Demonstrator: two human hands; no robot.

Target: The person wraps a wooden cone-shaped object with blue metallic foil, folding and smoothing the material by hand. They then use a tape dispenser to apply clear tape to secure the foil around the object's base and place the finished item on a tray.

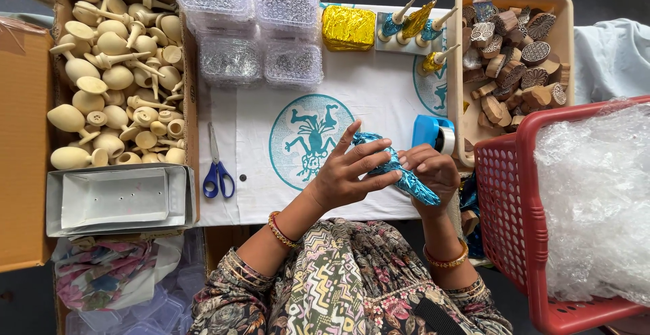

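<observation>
Both my hands hold one object wrapped in shiny blue foil (pixel 399 172) above the white cloth (pixel 379 98). My left hand (pixel 349 172) presses its fingers over the upper, wider part of the foil. My right hand (pixel 433 172) grips the narrow lower end. A blue tape dispenser (pixel 433 132) stands just behind my right hand. Several finished pieces wrapped in gold and blue foil (pixel 416 27) stand at the far edge of the cloth.
A cardboard box of plain wooden pieces (pixel 115 71) is at the left, with metal trays (pixel 118 199) below it. Blue-handled scissors (pixel 217 169), clear plastic boxes (pixel 250 23), a tray of carved wooden blocks (pixel 514 50) and a red basket (pixel 514 233) of plastic wrap surround the cloth.
</observation>
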